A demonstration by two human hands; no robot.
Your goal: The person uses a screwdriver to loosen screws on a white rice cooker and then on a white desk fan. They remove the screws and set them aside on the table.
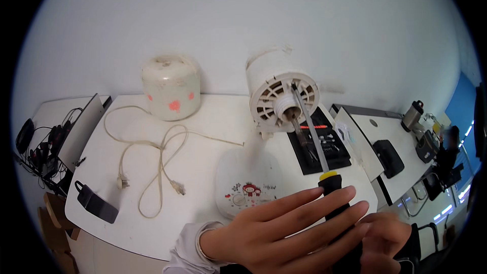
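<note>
Turning the screwdriver [328, 176] against the vented white housing [282, 102], at twelve o'clock from the left hand [289, 228], seems the step; that hand's fingers stretch over the screwdriver; whether the right hand [388, 233] pinches, I cannot tell; the next move calls for alignment.

A rounded, lidded pale-green pot [171, 89] with red patches stands at the back of the white table [101, 152], near the wall [213, 20]. In front of it a beige cord [161, 160] lies in loose loops, with a plug [122, 181] at its lower left. A black oblong box [96, 204] rests by the table's left edge. Black cables [48, 147] tangle farther left. To the right, another table [362, 122] bears a black case [388, 158] and a metallic flask [413, 116]; beyond sits a person [447, 155] in dark clothes.
</note>
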